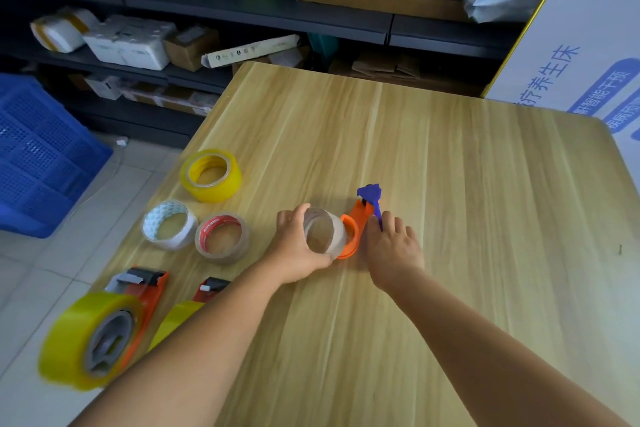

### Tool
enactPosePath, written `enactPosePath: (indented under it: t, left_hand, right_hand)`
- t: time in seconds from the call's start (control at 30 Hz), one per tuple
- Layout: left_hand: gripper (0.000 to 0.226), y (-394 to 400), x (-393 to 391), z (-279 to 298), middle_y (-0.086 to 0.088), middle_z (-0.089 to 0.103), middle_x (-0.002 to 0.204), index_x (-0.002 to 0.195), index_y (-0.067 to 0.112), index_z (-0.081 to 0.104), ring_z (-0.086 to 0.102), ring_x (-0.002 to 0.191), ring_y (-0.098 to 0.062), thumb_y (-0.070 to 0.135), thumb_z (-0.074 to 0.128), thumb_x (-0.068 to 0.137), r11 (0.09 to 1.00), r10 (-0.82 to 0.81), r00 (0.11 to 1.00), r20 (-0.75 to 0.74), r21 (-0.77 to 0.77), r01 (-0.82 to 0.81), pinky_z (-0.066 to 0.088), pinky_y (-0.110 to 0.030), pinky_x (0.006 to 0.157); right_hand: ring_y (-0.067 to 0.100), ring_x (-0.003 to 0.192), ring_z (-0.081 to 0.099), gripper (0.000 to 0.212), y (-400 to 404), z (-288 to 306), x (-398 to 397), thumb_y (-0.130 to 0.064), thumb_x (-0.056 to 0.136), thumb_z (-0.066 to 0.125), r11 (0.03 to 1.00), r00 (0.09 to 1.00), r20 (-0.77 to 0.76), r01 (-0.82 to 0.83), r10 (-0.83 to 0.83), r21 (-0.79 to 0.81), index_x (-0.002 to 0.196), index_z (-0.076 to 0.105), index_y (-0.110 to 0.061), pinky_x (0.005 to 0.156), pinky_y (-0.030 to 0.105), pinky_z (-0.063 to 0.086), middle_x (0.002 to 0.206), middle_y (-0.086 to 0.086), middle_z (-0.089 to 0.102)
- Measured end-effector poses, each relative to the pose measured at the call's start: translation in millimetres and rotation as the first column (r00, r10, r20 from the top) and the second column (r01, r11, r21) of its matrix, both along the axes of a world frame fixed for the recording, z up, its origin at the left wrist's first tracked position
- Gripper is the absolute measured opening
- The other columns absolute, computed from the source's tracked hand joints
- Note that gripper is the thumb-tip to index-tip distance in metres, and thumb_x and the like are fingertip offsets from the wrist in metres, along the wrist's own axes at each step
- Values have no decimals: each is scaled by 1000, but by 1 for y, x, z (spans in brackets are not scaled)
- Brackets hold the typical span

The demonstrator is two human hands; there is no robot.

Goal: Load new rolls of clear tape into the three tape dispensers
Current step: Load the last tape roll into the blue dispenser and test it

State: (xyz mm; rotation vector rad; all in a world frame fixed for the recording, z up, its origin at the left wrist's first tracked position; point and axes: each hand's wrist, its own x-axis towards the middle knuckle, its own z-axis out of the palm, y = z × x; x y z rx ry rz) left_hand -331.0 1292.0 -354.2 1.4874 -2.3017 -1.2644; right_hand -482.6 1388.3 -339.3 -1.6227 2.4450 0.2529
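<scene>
The left hand [294, 246] is curling its fingers [292, 215] around a clear, nearly colourless roll of tape [323, 232], which is sitting against the round hub of an orange plastic dispenser with a blue cutter head [363, 215] at mid-bench; the right hand [391, 246] is pressing down on the dispenser's handle, fingers [386, 222] bent over it, though whether they are truly gripping I cannot tell; the roll is looking light and stiff, its smooth outer wrap likely slick and sticky at the free end, so holding it by the rim seems best; two more orange dispensers [145, 291], already carrying yellow rolls [86, 340], are lying at the light wooden bench's [450, 184] near left edge; three spare rolls, yellow [211, 175], white [169, 224] and brown-with-red-core [223, 237], are resting flat nearby; a blue perforated crate [41, 156] is standing on the floor, contents hidden.
</scene>
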Motion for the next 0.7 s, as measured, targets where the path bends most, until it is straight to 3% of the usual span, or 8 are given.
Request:
enactPosePath:
  t: [0.07, 0.13, 0.23, 0.33, 0.47, 0.6, 0.7]
  left_hand:
    - [105, -5, 8, -1, 7, 22, 122, 142, 31, 20, 42, 117, -15, 28, 81, 57, 998, 39, 998, 44, -54, -36, 37, -22, 87]
    - [101, -10, 16, -1, 5, 23, 126, 140, 34, 19, 37, 120, -19, 30, 79, 58, 988, 44, 986, 159, -154, -20, 36, -26, 90]
    - [97, -14, 24, -2, 0, 23, 138, 141, 33, 15, 29, 125, -23, 26, 75, 66, 962, -8, 934, 357, -253, 105, 33, -32, 98]
    - [97, -17, 29, -5, -3, 21, 146, 146, 29, 11, 23, 132, -26, 20, 73, 72, 951, -56, 896, 440, -249, 182, 31, -35, 104]
    - [95, -20, 32, -10, -4, 21, 149, 149, 23, 7, 24, 133, -26, 19, 68, 76, 920, -137, 834, 534, -244, 307, 29, -36, 106]
    - [101, -29, 29, -10, -3, 17, 152, 150, 22, 3, 21, 137, -26, 28, 71, 75, 899, -186, 793, 580, -226, 376, 27, -38, 109]
    - [112, -41, 31, -2, -3, 7, 157, 151, 20, 1, 9, 143, -25, 47, 74, 70, 921, -208, 818, 537, -174, 348, 18, -41, 113]
  right_hand:
    - [26, 131, 28, 82, -3, 0, 3, -15, 81, 56, 1000, 1000, -15, -25, 24, -11, 147, 8, -10, 106, 33, 26, 148, 11, 19]
    - [28, 144, 7, 87, -10, 0, 12, -15, 84, 55, 996, 996, 17, -91, 92, -22, 151, -1, -18, 117, 38, 12, 157, 9, 2]
    - [23, 147, -8, 85, -24, -2, 31, -17, 89, 54, 972, 969, 81, -236, 235, 6, 152, -3, -27, 117, 42, -3, 161, -1, -6]
    - [24, 147, -8, 80, -31, -8, 41, -16, 91, 50, 947, 946, 127, -309, 297, 87, 152, 0, -27, 116, 43, -5, 161, -4, -3]
    - [23, 147, -1, 71, -31, -14, 40, -27, 88, 57, 941, 951, 108, -304, 290, 148, 149, 21, -20, 117, 40, -4, 158, 0, 15]
    - [22, 143, 20, 87, -42, -7, 47, -41, 79, 69, 962, 949, 179, -271, 260, 39, 147, 20, -16, 117, 38, 7, 151, 3, 30]
    - [21, 144, 18, 92, -61, 2, 60, -40, 80, 68, 958, 929, 234, -283, 286, -48, 150, 12, -16, 117, 39, 8, 155, 3, 26]
